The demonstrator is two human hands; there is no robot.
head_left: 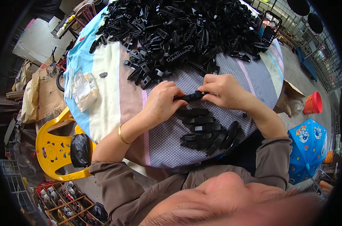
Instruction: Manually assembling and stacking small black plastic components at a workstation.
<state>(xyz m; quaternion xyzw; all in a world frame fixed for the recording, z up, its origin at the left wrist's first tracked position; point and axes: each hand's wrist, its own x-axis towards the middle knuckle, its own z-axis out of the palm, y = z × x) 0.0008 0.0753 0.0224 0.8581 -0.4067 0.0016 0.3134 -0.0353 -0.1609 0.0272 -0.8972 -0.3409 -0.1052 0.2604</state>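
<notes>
My left hand and my right hand pinch opposite ends of a narrow black plastic piece, held over the table. Its exact kind cannot be made out. Just below it, nearer to me, several similar black pieces lie side by side in a fanned row. Beyond my hands a large heap of black plastic parts covers the far part of the table. A few of them have slots or ladder-like openings. Part of the held piece is hidden behind my fingers.
A patterned cloth covers the table. On its left lie a clear plastic bag and a small grey object. A phone-like device stands at the far right. Around are a yellow chair, a red bucket and a blue umbrella.
</notes>
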